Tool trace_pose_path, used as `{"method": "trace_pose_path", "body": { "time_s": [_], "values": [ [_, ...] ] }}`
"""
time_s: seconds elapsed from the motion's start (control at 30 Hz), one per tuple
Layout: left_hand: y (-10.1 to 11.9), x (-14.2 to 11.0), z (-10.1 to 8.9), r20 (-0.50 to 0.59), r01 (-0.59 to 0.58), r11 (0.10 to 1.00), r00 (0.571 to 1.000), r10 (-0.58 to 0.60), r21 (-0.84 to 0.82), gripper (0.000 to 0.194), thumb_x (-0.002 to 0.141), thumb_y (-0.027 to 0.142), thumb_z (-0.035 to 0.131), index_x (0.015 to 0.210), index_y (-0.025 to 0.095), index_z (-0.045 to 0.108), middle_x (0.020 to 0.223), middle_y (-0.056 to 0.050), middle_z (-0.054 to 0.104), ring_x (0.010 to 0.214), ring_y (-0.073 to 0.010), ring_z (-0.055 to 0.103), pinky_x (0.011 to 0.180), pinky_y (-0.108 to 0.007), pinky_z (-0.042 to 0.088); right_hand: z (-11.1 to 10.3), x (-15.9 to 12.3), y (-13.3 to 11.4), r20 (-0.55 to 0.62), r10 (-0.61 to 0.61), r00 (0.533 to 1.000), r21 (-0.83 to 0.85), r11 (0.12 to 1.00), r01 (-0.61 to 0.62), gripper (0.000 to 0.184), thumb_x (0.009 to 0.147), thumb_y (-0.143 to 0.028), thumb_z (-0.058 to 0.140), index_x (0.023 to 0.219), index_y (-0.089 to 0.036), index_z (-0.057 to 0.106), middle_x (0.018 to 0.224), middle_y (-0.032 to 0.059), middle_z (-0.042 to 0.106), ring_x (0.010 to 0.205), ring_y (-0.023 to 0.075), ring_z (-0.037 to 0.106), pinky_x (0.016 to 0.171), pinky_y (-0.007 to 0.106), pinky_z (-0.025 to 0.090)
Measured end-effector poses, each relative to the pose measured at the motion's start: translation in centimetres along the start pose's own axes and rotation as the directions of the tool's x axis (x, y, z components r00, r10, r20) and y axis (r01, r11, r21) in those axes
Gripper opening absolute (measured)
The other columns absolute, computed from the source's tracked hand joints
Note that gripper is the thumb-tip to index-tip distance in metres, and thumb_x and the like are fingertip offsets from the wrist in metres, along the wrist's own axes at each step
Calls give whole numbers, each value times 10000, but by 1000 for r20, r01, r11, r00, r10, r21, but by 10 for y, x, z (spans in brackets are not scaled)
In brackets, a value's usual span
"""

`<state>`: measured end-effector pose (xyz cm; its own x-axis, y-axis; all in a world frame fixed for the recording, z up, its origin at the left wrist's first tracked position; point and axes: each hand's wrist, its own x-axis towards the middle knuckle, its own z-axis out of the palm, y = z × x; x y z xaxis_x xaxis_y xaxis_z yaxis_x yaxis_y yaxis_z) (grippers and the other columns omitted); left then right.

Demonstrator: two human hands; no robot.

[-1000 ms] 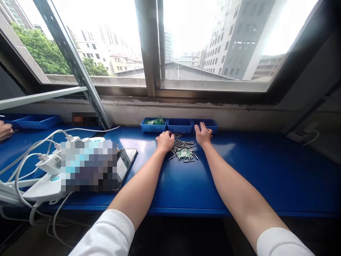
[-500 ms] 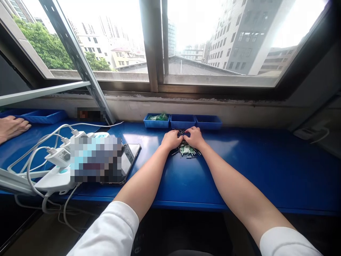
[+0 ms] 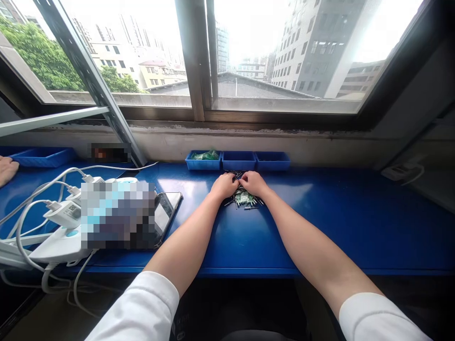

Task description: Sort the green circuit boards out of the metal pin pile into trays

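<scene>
My left hand (image 3: 225, 185) and my right hand (image 3: 253, 183) meet over a pile of thin metal pins (image 3: 251, 207), their fingertips close together. Both are closed with fingers curled inward; what they pinch is too small and hidden to name. Just below my fingers, a small clear packet with green on it (image 3: 244, 198) lies among the pins. Behind the pile stand three blue bins in a row: the left bin (image 3: 204, 164) has green-and-clear packets in it, then come the middle bin (image 3: 239, 163) and the right bin (image 3: 273, 163), with some dark contents in the right one.
To the left on the blue table (image 3: 320, 227) are a phone (image 3: 170, 203), a white power strip (image 3: 53, 246) with plugs and cables, and a blurred-out object. Another person's hand (image 3: 7, 169) is at the far left near more blue bins (image 3: 46, 157). A metal shelf post (image 3: 117, 128) slants behind.
My right hand has moved from the right bin down and left to the pile, meeting my left hand. My left hand has shifted slightly inward. The other person's hand came further in, then drew back.
</scene>
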<state>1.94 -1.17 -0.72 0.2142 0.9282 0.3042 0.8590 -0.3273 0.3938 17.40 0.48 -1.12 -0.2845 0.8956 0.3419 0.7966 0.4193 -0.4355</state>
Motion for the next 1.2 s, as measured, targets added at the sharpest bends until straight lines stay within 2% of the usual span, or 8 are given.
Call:
{"method": "trace_pose_path", "body": {
  "time_s": [0.1,0.3,0.5,0.7,0.83,0.9,1.07,1.2],
  "values": [
    [-1,1,1,-18,-7,999,1000,7,-36,295,842,318,473,1035,226,676,1084,-79,671,1010,-241,604,874,-318,465,0,0,0,-9,-1,1000,-22,1000,1,127,865,-218,567,779,-169,645,882,80,649,847,206,576,748,276,406],
    [2,0,-3,-121,-113,991,987,104,-73,257,845,262,488,985,225,702,1066,-53,678,1011,-202,601,939,-300,439,-1,-3,-2,-70,-60,996,-10,998,60,138,902,-200,517,815,-165,618,882,68,632,858,199,537,788,285,399],
    [7,-1,-7,-151,-103,991,985,89,-88,234,870,252,483,945,250,705,1015,-32,692,994,-193,602,994,-350,360,-4,-3,-2,-168,-123,978,70,988,136,166,914,-191,499,815,-169,630,859,54,644,865,199,534,798,288,401],
    [7,-1,-9,-186,-47,997,982,35,-61,258,896,248,438,934,261,693,966,-22,693,962,-191,597,948,-372,316,-8,-6,-4,-221,-100,970,290,943,164,115,871,-199,550,901,-184,659,874,28,667,823,174,591,735,265,454],
    [5,0,-7,-192,-58,996,980,44,-72,265,908,247,419,958,263,679,984,-16,689,962,-185,592,912,-355,314,-10,-6,-5,-245,-67,967,384,909,161,120,850,-187,561,857,-193,680,795,18,677,753,173,623,706,271,477],
    [5,0,-6,-213,-61,995,976,44,-73,258,911,251,422,952,256,676,988,-18,689,957,-181,595,904,-350,314,-10,-6,-5,-234,-52,971,429,891,151,134,857,-209,553,838,-194,685,746,15,676,713,173,632,690,276,484],
    [4,0,-6,-234,-40,996,972,20,-82,231,900,247,452,902,245,683,949,-12,692,931,-177,604,899,-360,320,-9,-5,-1,-267,29,963,547,827,127,154,805,-302,620,880,-185,689,768,24,679,721,183,633,673,281,496],
    [4,-1,-8,-218,-33,995,976,11,-94,230,898,256,461,915,250,690,965,-12,693,952,-181,605,914,-359,340,-10,-5,3,-267,32,963,622,769,147,204,750,-373,662,801,-178,691,769,30,675,728,189,623,673,285,496]
  ]
}}
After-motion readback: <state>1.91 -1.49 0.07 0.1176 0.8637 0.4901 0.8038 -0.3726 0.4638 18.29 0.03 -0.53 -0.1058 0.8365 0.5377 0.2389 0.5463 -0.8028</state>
